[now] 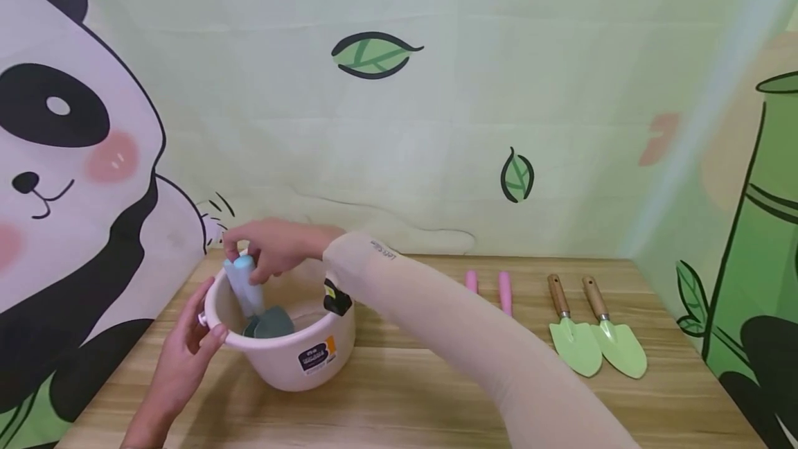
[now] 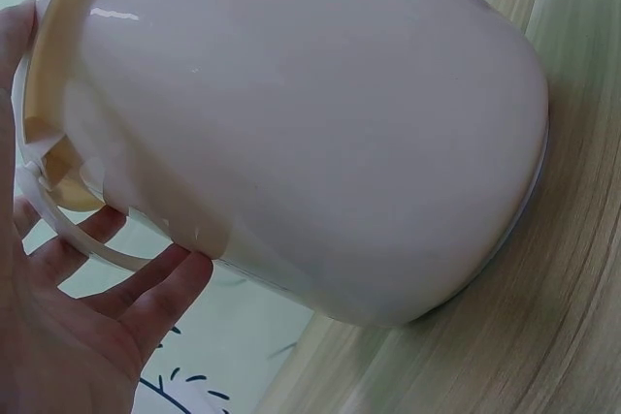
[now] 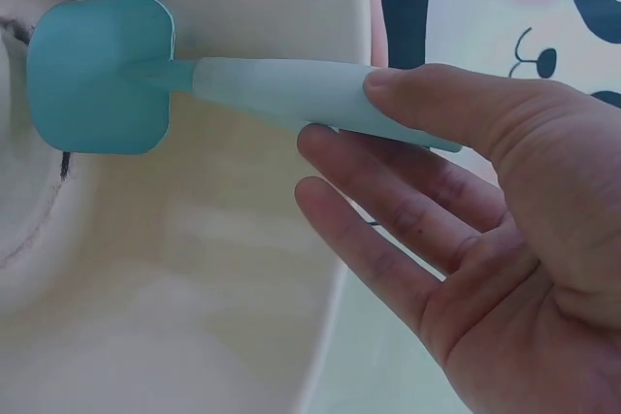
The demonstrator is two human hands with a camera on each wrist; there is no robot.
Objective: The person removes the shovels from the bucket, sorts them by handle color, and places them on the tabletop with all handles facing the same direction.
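Observation:
A pale pinkish-white bucket point(image 1: 280, 366) stands upright on the left of the table. My left hand point(image 1: 183, 352) holds its left side, thumb at the rim; in the left wrist view the fingers point(image 2: 170, 293) press the outer wall by the bail handle point(image 2: 92, 244). Inside the bucket, two small shovels with light blue handles point(image 1: 249, 293) lean close together against the left wall, their teal blades point(image 1: 276, 322) down. Reaching over the rim, my right hand point(image 1: 280, 244) grips at the handle tops. The right wrist view shows the thumb and fingers about one teal shovel's point(image 3: 102, 75) handle.
To the right on the wooden table point(image 1: 386, 393) lie two trowels with wooden handles and light green blades point(image 1: 576, 348). Two pink handles point(image 1: 505, 289) show beyond my right forearm, which hides their lower parts. A printed cloth point(image 1: 436, 123) with a panda hangs behind the table.

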